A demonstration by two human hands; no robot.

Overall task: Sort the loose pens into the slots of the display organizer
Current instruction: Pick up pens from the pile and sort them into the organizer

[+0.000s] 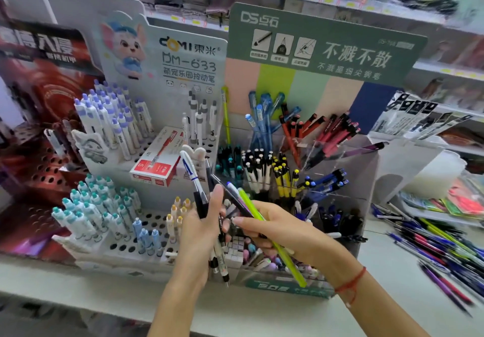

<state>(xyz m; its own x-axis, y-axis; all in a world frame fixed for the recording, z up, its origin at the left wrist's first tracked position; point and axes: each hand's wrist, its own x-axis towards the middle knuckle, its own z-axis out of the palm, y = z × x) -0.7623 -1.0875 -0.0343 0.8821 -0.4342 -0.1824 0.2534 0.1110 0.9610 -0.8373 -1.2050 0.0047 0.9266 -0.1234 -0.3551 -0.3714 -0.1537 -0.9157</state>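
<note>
Head view: left hand [201, 228] grips a bunch of pens [195, 187], right hand [281, 229] pinches a green pen [272, 242] slanting up-left, organizer [364, 179] slots just beyond both hands.

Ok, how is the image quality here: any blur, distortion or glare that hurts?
Head view: even lighting, no harsh glare; wide-angle bending curves the shelf edge and tilts the green sign; the loose pens at right and the red display at left are smeared; both hands, left hand and right hand, are fairly sharp.
</note>
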